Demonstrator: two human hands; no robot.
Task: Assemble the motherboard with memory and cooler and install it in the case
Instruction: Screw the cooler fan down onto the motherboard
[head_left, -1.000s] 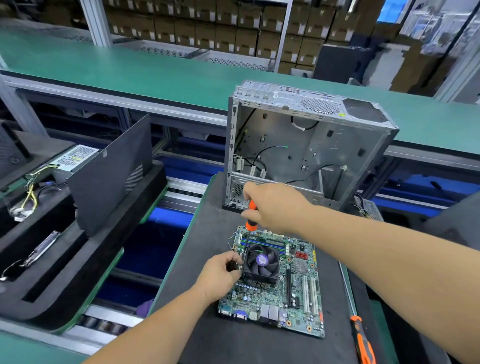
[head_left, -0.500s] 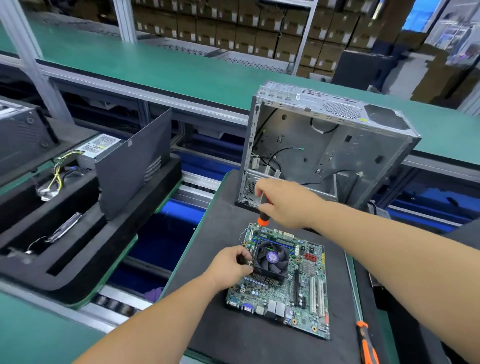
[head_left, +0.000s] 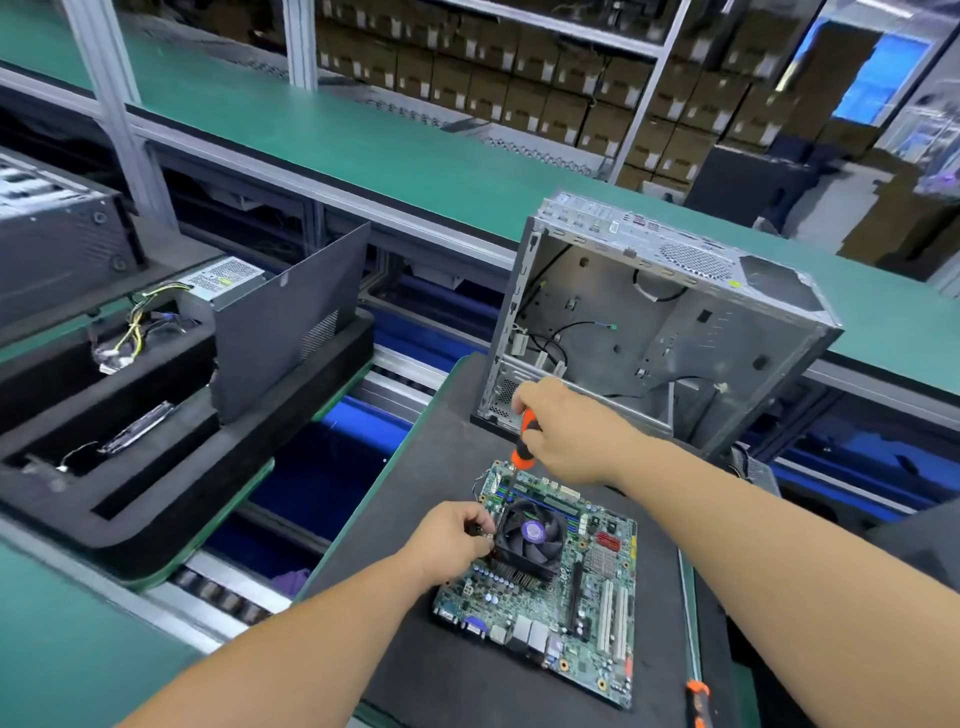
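- Foam tray (head_left: 171, 499): far left, holding an upright dark side panel (head_left: 291, 322).
- Left hand (head_left: 449, 543): fingers curled, pinching at the left edge of the cooler (head_left: 530, 540).
- Motherboard (head_left: 545, 597): flat on the dark table (head_left: 415, 519) mat, cooler mounted.
- Right hand (head_left: 566, 431): gripping an orange screwdriver (head_left: 525, 439), tip at the board's far corner.
- Case (head_left: 675, 322): open, standing behind the board.

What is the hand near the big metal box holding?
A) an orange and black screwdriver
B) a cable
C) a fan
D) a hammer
A: the right hand grips an orange and black screwdriver, its tip pointing down at the far corner of the motherboard.
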